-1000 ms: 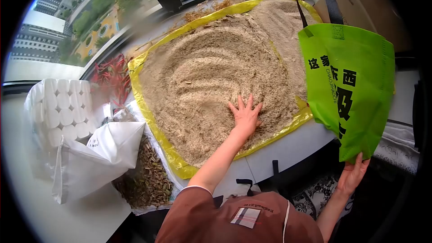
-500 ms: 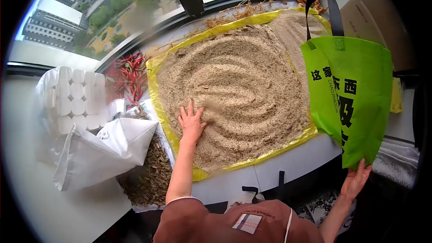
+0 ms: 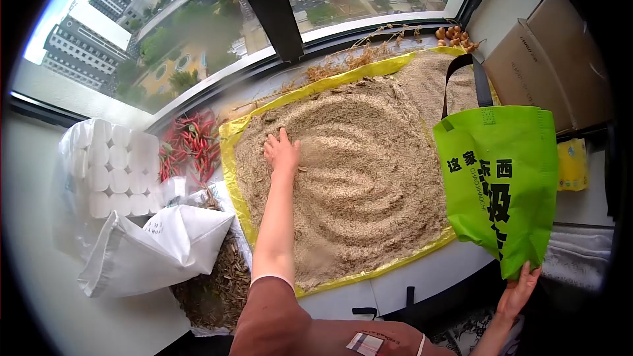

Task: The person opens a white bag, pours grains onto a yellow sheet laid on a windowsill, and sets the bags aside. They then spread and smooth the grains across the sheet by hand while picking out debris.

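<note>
My left hand [image 3: 282, 151] rests on a wide layer of beige grain or seed [image 3: 369, 224], its fingers apart and their tips in the surface near the upper left. Curved ridges and furrows run through the grain, which lies on a yellow sheet [image 3: 228, 165]. At the lower right, my right hand [image 3: 519, 292] grips the bottom corner of a bright green shopping bag [image 3: 521, 158] with black lettering and dark handles. Part of that hand's grip is hidden behind the fabric.
Red chili peppers [image 3: 198, 145] lie left of the grain, beside wrapped white paper rolls [image 3: 112, 171]. A white sack [image 3: 158, 244] covers part of some dried brown pieces [image 3: 221, 283]. Onions [image 3: 455, 36] sit by the window, near a cardboard box [image 3: 550, 59].
My left hand has reached farther across the grain, toward the window. My right hand still holds the bag corner, and the whole view has tilted upward.
</note>
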`<state>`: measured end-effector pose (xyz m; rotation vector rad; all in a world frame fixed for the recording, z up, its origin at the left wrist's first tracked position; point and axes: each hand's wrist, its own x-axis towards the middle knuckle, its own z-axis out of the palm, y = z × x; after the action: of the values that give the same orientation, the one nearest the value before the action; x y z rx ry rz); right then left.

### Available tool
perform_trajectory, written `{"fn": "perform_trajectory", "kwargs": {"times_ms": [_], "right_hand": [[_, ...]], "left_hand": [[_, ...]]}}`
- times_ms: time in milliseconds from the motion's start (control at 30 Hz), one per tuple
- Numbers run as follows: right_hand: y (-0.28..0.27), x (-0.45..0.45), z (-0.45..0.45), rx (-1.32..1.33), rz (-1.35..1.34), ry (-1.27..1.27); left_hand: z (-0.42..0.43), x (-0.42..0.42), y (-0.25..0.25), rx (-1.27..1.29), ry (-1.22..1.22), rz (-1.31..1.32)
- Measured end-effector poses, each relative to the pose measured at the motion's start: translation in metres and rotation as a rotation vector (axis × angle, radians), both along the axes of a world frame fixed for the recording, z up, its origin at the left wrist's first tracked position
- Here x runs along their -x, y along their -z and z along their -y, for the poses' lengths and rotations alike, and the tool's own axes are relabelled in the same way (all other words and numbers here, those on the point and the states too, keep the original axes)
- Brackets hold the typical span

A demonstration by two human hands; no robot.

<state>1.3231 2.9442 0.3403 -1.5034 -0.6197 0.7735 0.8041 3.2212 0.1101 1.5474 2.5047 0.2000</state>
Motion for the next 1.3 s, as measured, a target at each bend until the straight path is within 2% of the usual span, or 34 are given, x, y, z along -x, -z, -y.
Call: {"fn": "perform_trajectory", "kwargs": {"times_ms": [33, 133, 200, 367, 467, 567, 633, 833, 900, 1100, 1167, 1300], "right_hand": [[0.001, -0.004, 0.004, 0.006, -0.007, -0.006], [-0.005, 0.002, 0.030, 0.417, 1.181, -0.153], [-0.008, -0.001, 0.039, 0.567, 1.573, -0.198], [-0.015, -0.004, 0.043, 0.569, 1.566, -0.166], [-0.017, -0.008, 0.051, 0.636, 1.425, -0.114], [-0.021, -0.011, 0.053, 0.568, 1.476, -0.085], [-0.023, -0.007, 0.051, 0.512, 1.556, -0.023], [-0.021, -0.011, 0.062, 0.575, 1.540, -0.028], [-0.023, -0.006, 0.058, 0.553, 1.533, -0.028], [-0.021, -0.010, 0.059, 0.584, 1.401, -0.060], [-0.020, -0.011, 0.057, 0.564, 1.333, -0.060], [-0.018, -0.015, 0.051, 0.421, 1.463, -0.086]], "left_hand": [[-0.013, -0.012, 0.002, 0.027, -0.040, 0.034], [-0.039, -0.059, -0.016, 0.171, 0.017, 0.112], [-0.052, -0.092, -0.014, 0.169, 0.043, 0.149], [-0.079, -0.163, -0.034, 0.249, 0.091, 0.237], [-0.087, -0.200, -0.033, 0.250, 0.148, 0.248], [-0.075, -0.232, -0.036, 0.264, 0.246, 0.269], [-0.055, -0.252, -0.038, 0.297, 0.350, 0.251], [0.053, -0.292, -0.030, 0.299, 0.624, 0.189], [0.095, -0.287, -0.036, 0.312, 0.700, 0.220], [0.181, -0.222, -0.045, 0.313, 0.961, 0.033], [0.194, -0.182, -0.028, 0.145, 0.903, 0.002], [0.206, -0.098, -0.027, 0.160, 0.771, -0.018]]}}
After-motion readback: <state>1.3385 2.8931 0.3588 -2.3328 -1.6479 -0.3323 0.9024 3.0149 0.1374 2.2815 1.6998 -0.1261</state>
